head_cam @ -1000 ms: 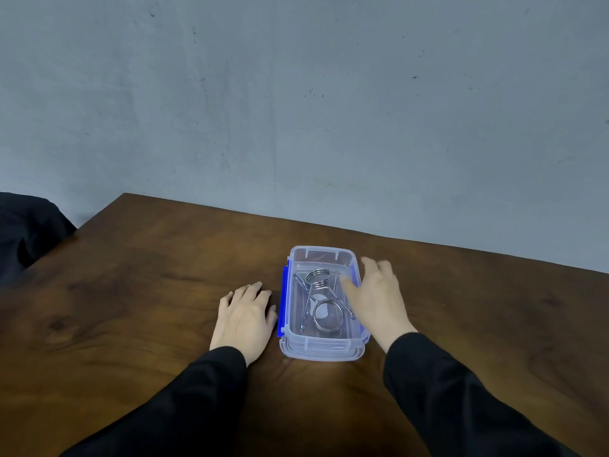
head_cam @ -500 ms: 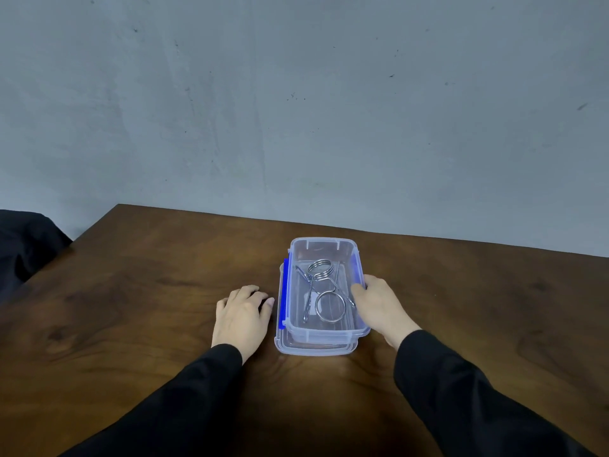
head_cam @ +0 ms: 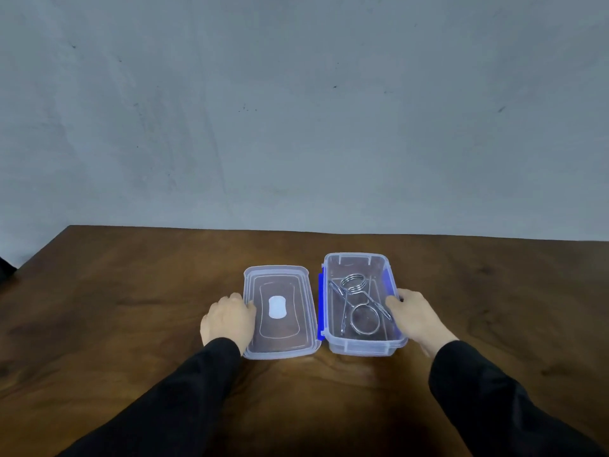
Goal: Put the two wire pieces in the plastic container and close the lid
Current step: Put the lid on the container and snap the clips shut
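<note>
The clear plastic container (head_cam: 362, 347) with blue side latches (head_cam: 320, 305) stands uncovered on the wooden table (head_cam: 131, 291). Inside lie two metal wire pieces: one with a coiled spring end (head_cam: 353, 281) toward the back, one with a round loop (head_cam: 364, 319) toward the front, their legs crossing. The clear lid (head_cam: 280, 339), with a white patch in its middle, lies flat on the table just left of the container. My left hand (head_cam: 227, 319) holds the lid's left edge. My right hand (head_cam: 417, 316) grips the container's right wall, thumb over the rim.
A grey wall rises behind the table's far edge. The table's left corner is at the far left, with a dark object just past it. Black sleeves cover both my forearms.
The container was standing on top of the lid. It now sits to the right, held by my right hand, and the lid lies exposed beside it under my left hand's fingers.
</note>
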